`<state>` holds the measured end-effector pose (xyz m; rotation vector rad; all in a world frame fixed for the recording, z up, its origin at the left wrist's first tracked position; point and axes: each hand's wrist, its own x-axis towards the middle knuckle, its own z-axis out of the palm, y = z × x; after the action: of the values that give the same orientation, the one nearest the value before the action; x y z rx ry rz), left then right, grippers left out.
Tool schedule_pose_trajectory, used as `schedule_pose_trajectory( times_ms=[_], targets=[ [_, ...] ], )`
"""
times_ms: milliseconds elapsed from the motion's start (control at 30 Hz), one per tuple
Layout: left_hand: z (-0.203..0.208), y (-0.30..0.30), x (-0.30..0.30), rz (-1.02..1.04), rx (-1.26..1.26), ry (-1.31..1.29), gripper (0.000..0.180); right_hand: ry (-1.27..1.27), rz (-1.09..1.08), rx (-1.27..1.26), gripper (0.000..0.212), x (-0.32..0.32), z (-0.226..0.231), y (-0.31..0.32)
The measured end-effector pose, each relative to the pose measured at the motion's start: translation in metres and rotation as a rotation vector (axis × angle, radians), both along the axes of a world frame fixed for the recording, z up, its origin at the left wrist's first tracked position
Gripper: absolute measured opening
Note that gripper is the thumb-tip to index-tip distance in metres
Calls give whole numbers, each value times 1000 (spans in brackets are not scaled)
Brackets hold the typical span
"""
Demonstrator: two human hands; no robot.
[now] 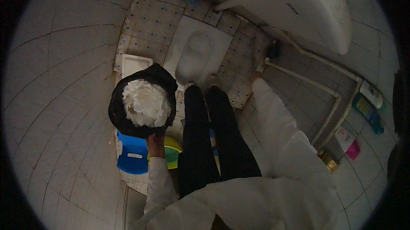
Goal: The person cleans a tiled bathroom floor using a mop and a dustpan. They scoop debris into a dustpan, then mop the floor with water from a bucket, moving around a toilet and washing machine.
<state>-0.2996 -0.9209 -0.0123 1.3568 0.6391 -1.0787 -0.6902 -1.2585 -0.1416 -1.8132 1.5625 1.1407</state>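
Because your left fingers (154,139) grasp one side, the black bin bag (118,107) could tip, spilling tissue (147,103); right hand's grip unclear.

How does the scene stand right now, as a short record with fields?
Left hand: gripping the near edge of a black bag
Bag contents: crumpled white paper
Right hand: blurred, appears near a white pipe; grip unclear
By the bag: blue stool, yellow-green basin
Ahead: squat toilet
Far right: white bottle, teal bottle

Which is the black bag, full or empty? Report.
The black bag looks full: crumpled white paper fills its mouth; depth hidden.
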Motion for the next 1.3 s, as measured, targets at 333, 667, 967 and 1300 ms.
schedule_pose_trajectory(
  times_ms=[333,667,967,1300],
  targets=[
    [-9,-2,4,10,-4,1,25,-740,-1325,250,33,153,61,36],
    [-7,-8,-13,111,40,8,19,25,-74,212,33,49,-15,6],
    [-7,-22,-25,64,201,-63,15,-673,-400,-143,35,183,-20,-112],
    [-14,-25,-45,212,197,19,17,-446,-342,-142,49,302,-92,-150]
  ],
)
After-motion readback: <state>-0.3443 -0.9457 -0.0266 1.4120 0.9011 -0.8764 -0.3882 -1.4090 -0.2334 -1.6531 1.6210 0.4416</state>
